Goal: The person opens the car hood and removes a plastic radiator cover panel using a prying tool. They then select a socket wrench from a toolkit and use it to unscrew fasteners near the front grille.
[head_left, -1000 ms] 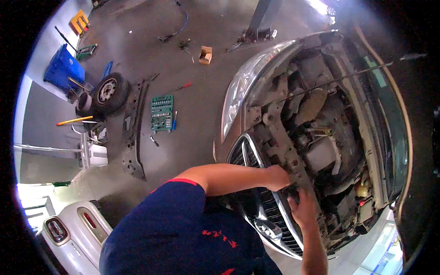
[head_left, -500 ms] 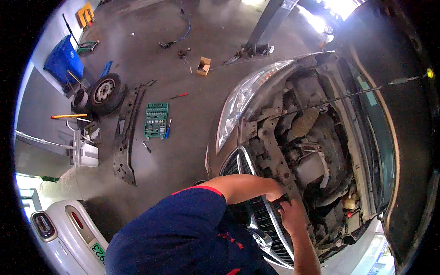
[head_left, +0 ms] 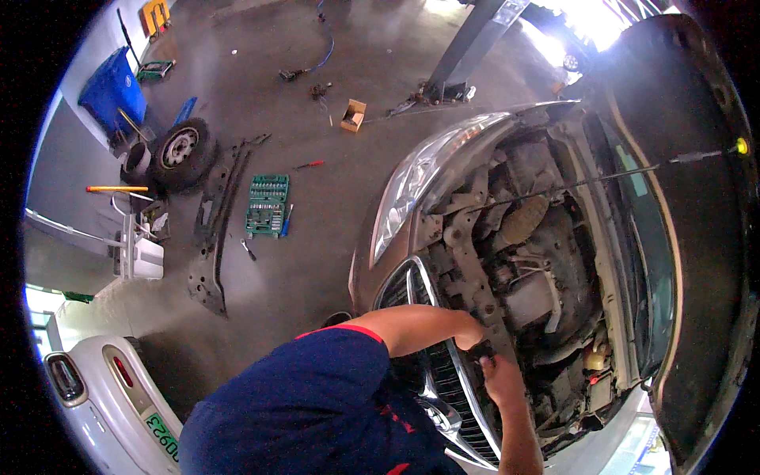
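Note:
I lean over the front of a car whose hood stands raised. My left hand (head_left: 470, 332) reaches across the chrome-edged grille (head_left: 455, 380) to the dusty front crossmember (head_left: 483, 305); its fingers point down and are hidden. Just nearer, my right hand (head_left: 500, 378) has its thumb and fingers drawn together at a small dark piece (head_left: 485, 351) between the two hands. That piece is too dark to name. Behind the hands the engine bay (head_left: 532, 297) is exposed, with grimy metal parts, brackets and hoses. The headlight (head_left: 423, 170) lies beyond my left arm.
A thin prop rod (head_left: 582, 182) crosses above the engine bay to the raised hood (head_left: 697, 237). On the floor lie a green socket set (head_left: 267, 206), a ratchet (head_left: 248, 249), a long metal beam (head_left: 212, 245), a wheel (head_left: 180, 149) and a cardboard box (head_left: 353, 115). A silver car (head_left: 107, 396) stands lower left.
My left hand has shifted slightly back from the right one, and the gap between them looks a little wider. My right hand stays pinched near the crossmember. The view has tilted slightly.

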`<state>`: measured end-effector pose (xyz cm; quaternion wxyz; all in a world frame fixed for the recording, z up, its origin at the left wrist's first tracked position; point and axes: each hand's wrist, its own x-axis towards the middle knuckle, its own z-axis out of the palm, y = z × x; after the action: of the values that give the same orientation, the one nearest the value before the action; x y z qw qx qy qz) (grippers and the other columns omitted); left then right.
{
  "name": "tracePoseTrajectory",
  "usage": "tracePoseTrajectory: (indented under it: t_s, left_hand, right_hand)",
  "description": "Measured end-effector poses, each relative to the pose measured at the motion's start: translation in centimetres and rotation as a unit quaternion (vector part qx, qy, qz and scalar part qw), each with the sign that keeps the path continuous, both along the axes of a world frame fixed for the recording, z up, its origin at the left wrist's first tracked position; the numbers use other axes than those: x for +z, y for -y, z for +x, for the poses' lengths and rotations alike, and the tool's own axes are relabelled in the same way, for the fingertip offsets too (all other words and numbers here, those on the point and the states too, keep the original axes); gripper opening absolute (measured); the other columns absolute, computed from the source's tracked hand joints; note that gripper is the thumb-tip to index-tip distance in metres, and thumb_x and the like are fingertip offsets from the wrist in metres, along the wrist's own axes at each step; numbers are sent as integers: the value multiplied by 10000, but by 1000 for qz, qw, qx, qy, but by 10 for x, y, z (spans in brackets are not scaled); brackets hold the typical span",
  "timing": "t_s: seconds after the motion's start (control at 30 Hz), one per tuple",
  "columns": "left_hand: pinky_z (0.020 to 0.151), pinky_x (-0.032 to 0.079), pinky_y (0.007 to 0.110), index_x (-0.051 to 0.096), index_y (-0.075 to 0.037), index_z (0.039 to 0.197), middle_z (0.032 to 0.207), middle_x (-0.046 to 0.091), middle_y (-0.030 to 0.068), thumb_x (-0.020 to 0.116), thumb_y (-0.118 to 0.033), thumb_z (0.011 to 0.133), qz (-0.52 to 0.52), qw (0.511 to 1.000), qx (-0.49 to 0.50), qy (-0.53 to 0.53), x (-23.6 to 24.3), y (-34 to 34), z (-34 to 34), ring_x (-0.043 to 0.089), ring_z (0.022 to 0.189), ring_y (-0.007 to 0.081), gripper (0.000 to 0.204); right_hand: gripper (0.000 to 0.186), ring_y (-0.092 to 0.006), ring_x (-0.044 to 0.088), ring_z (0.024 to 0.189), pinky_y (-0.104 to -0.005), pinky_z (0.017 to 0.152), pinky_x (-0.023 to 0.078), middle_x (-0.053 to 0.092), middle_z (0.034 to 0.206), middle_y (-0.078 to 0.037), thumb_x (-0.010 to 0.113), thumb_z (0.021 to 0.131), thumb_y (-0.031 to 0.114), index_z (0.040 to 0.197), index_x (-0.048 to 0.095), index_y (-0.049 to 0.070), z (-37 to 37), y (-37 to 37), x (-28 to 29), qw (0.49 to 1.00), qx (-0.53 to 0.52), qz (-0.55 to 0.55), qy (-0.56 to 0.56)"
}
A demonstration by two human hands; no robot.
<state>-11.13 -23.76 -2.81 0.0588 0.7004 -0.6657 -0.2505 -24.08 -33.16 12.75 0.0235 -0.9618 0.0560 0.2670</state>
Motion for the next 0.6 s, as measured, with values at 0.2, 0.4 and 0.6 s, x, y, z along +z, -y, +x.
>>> tracePoseTrajectory:
  t_s: [0.2,0.4,0.6]
  left_hand:
    - [810,531,518,747,60,938,1066,716,258,582,-171,838,-42,997,36,-54,-25,6,5,674,972,421,301]
    - [809,532,522,743,70,968,1085,711,268,594,-152,833,-149,981,-119,26,-32,13,11,676,985,420,299]
    - [953,503,457,731,-2,1115,1245,681,176,569,-179,933,-107,993,-15,-41,-109,50,16,630,1133,342,301]
  right_hand:
    - [249,-440,627,979,-512,813,513,643,1068,-218,730,893,215,1101,701,82,-8,-8,-1,986,91,54,129]
    - [241,-436,637,963,-521,809,510,651,1046,-215,715,902,222,1095,695,78,-10,-2,-2,993,90,31,68]
    - [219,-413,643,875,-522,772,514,620,954,-190,709,906,217,1080,704,85,-2,-10,-11,984,10,85,155]
